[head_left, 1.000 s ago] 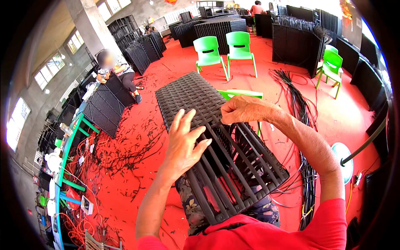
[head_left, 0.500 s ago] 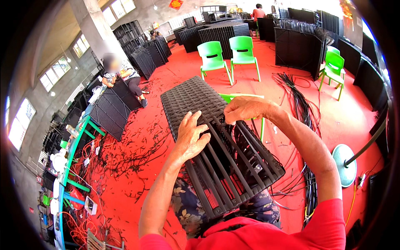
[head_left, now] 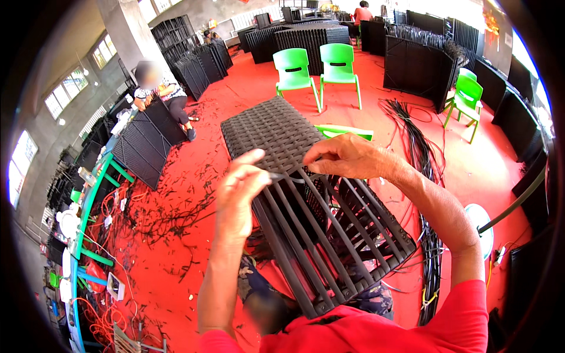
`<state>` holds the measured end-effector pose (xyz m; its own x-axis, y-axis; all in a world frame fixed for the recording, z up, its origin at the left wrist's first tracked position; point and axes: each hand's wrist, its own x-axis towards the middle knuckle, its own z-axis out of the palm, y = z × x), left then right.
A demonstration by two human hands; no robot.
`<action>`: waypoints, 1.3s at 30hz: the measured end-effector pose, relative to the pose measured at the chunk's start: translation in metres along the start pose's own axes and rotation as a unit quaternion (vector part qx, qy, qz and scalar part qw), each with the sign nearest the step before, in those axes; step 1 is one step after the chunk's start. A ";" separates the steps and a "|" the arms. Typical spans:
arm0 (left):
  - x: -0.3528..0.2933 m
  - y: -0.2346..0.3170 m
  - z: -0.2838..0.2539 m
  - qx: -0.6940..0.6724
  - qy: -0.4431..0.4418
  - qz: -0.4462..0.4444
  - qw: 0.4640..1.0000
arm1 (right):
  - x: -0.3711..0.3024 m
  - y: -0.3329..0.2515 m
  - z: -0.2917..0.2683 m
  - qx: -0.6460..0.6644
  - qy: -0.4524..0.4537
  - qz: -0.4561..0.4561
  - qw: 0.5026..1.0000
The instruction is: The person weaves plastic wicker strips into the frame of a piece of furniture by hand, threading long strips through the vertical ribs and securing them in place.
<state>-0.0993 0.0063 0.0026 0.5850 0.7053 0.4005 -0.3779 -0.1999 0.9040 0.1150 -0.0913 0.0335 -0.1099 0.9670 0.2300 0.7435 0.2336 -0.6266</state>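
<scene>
A black woven rattan panel piece (head_left: 273, 132) on a frame lies across my lap, its far part covered in close weave and its near part showing bare lengthwise bars (head_left: 318, 235). My left hand (head_left: 238, 191), somewhat blurred, is raised over the left side at the weave's edge. Its fingers pinch the end of a thin dark strip (head_left: 275, 176). My right hand (head_left: 350, 156) is bent over the right side of the same edge, thumb and forefinger closed together. What sits between those fingertips is hidden.
Green chairs (head_left: 292, 69) stand ahead, and a bundle of black strips (head_left: 419, 170) lies on the red floor at right. A round fan base (head_left: 479, 229) is beyond my right arm. At left are a green-edged table (head_left: 88, 194) and a seated person (head_left: 162, 94).
My left hand has lifted off the bars, its flat fingers now pinching the strip. My right hand has shifted slightly left along the weave edge. The view has tilted a little.
</scene>
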 end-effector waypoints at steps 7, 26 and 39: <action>-0.030 -0.003 -0.019 0.087 -0.007 0.036 0.996 | 0.020 -0.027 0.022 0.127 -0.133 -0.008 0.983; -0.017 -0.011 -0.007 0.509 -0.147 0.090 0.843 | 0.010 -0.021 0.028 -0.028 -0.033 0.001 0.999; -0.044 0.003 -0.043 0.006 0.074 -0.002 0.997 | 0.021 -0.035 0.030 0.055 0.007 -0.007 0.998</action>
<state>-0.1572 0.0043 -0.0184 0.4741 0.7980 0.3721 -0.3666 -0.2054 0.9075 0.0671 -0.0758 0.0376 -0.1088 0.9623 0.2493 0.6652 0.2568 -0.7011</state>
